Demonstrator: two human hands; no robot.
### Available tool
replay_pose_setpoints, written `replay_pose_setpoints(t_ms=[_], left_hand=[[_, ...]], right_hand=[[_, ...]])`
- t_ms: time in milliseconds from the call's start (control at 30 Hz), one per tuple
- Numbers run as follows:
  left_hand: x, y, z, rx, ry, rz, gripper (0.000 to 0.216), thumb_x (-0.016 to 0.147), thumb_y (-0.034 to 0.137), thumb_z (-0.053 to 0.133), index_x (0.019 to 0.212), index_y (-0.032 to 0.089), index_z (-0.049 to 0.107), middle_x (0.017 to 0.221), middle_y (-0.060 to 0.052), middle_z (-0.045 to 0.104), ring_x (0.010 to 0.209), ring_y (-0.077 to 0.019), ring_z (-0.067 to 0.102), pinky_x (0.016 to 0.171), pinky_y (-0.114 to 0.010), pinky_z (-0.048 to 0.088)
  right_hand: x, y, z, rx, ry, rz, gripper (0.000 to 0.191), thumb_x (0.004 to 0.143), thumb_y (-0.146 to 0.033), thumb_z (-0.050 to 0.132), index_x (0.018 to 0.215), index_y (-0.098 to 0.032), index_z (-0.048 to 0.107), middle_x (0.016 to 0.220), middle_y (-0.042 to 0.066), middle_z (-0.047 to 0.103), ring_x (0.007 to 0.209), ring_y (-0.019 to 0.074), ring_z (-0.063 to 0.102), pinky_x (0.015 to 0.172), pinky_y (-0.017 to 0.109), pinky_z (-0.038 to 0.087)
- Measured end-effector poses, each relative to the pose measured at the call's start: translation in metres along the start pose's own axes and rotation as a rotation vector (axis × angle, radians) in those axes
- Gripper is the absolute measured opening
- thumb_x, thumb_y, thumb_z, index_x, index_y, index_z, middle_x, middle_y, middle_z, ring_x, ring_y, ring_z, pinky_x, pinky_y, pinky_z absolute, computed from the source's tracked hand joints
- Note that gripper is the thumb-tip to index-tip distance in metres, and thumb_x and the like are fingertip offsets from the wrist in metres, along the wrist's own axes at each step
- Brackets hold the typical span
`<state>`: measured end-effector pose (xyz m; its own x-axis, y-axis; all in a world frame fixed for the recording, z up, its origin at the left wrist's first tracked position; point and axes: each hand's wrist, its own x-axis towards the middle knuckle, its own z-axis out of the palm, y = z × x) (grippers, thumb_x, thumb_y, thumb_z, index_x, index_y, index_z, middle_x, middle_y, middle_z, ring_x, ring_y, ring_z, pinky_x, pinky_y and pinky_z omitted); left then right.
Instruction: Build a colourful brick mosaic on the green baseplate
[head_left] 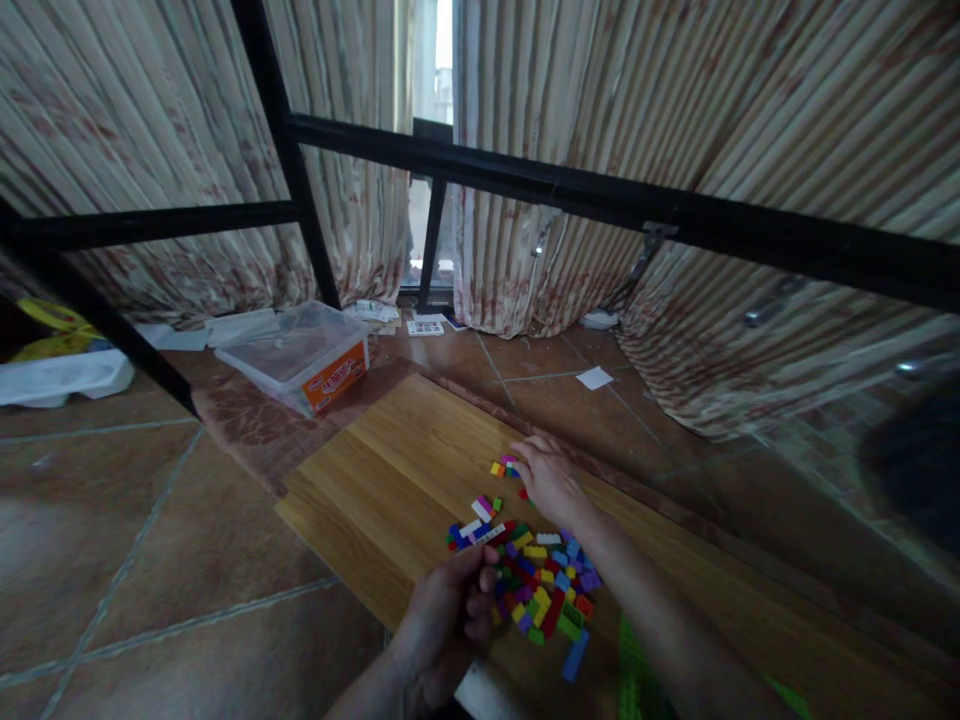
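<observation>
"So, where's the plastic box (296,345)?"

"On the patterned mat (251,425), beyond the wooden table (375,445); whether it holds anything is unclear."

"And the bricks (553,612)?"

"Heaped on the table. The left hand (452,608) curls beside them, thumb near forefinger; the right hand (550,480) reaches past, bent over a small cluster (498,468). Whether either grips one, nobody can tell."

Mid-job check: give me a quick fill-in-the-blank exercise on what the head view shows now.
1. The hand reaching past the main brick pile is the person's ____ one.
2. The clear plastic bin on the floor side carries a label coloured ____.
3. The pile's long brick lowest in the picture is ____.
4. The small loose sheet on the tiles near the curtains is ____.

Missing words: right; orange; blue; white.
</observation>
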<state>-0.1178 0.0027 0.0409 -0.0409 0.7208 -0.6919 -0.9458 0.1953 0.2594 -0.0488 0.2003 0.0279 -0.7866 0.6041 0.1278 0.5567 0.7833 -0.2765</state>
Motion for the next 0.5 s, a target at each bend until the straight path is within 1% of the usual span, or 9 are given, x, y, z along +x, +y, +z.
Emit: replay_pose_setpoints(t_ms=[100,233,300,400,467,500], left_hand=[[0.0,0.004,-0.004,0.048,-0.02,0.038,0.012,0.084,0.023,0.049,0.083,0.013,0.055,0.057,0.005,0.042,0.039,-0.0015,0.028,0.037,-0.014,0.014],[0.002,0.005,-0.006,0.107,-0.037,0.09,0.012,0.081,0.025,0.053,0.082,0.013,0.056,0.057,0.004,0.044,0.04,-0.0023,0.03,0.038,-0.015,0.015],[0.004,0.005,-0.007,0.13,-0.052,0.105,0.012,0.08,0.025,0.055,0.082,0.014,0.056,0.057,0.005,0.044,0.04,-0.0023,0.029,0.038,-0.016,0.015],[0.007,0.004,-0.008,0.163,-0.078,0.127,0.012,0.078,0.026,0.057,0.083,0.014,0.056,0.057,0.005,0.045,0.04,-0.0023,0.029,0.038,-0.016,0.014],[0.007,0.003,-0.007,0.2,-0.083,0.149,0.014,0.077,0.027,0.059,0.083,0.014,0.057,0.057,0.005,0.045,0.04,-0.0025,0.03,0.038,-0.016,0.014],[0.007,0.003,-0.005,0.22,-0.083,0.164,0.016,0.076,0.028,0.061,0.084,0.014,0.057,0.057,0.005,0.046,0.04,-0.0026,0.031,0.038,-0.016,0.015]], right_hand=[[0.009,0.006,0.012,0.007,-0.069,-0.033,0.027,0.088,-0.023,0.05,0.11,-0.016,0.063,0.109,0.011,0.06,0.107,0.0231,0.051,0.096,0.034,0.037],[0.002,0.01,0.015,0.114,-0.062,-0.024,0.018,0.084,-0.022,0.056,0.098,-0.019,0.066,0.107,0.008,0.06,0.105,0.0205,0.053,0.092,0.032,0.039],[-0.005,0.01,0.012,0.19,-0.053,0.0,0.014,0.08,-0.021,0.059,0.093,-0.021,0.065,0.101,0.005,0.062,0.099,0.019,0.055,0.088,0.031,0.041],[-0.018,0.005,0.005,0.329,-0.049,0.081,0.008,0.079,-0.023,0.058,0.084,-0.023,0.065,0.084,0.001,0.065,0.082,0.0166,0.06,0.078,0.029,0.044],[-0.029,0.0,-0.002,0.472,-0.014,0.171,0.01,0.079,-0.028,0.058,0.08,-0.022,0.066,0.075,0.0,0.066,0.073,0.0156,0.06,0.071,0.028,0.045],[-0.036,-0.003,-0.005,0.563,0.013,0.218,0.012,0.079,-0.031,0.059,0.079,-0.021,0.067,0.074,0.0,0.067,0.071,0.0157,0.061,0.07,0.028,0.045]])
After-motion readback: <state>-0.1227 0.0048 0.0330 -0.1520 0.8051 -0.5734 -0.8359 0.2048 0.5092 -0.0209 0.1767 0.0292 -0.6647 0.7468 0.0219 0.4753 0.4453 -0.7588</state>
